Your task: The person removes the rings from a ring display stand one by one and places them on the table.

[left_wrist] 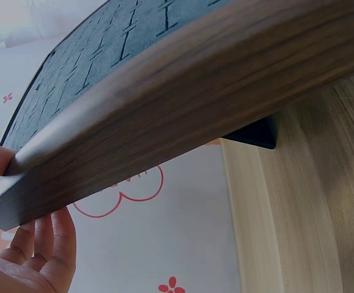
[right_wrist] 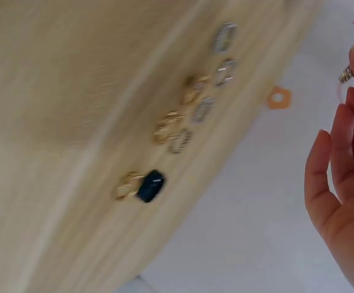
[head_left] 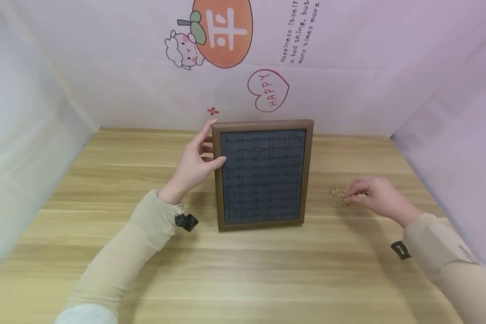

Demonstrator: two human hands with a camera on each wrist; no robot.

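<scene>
A ring display board (head_left: 263,180) with a brown wooden frame (left_wrist: 122,116) and dark grey slotted padding stands propped up on the table. My left hand (head_left: 192,166) grips its left side near the top, thumb on the front and fingers behind. My right hand (head_left: 376,195) is over the table to the right of the board. In the right wrist view, a small ring (right_wrist: 346,74) shows between its thumb and a fingertip, partly hidden. Several gold and silver rings lie below that hand, among them a silver ring (right_wrist: 224,36) and a gold ring with a dark stone (right_wrist: 151,186).
The wood-grain table (head_left: 251,274) extends in front of the board and to both sides. A white printed cloth (head_left: 332,94) forms the back wall, with pale side walls at left and right. Behind the board, a black support (left_wrist: 256,134) shows in the left wrist view.
</scene>
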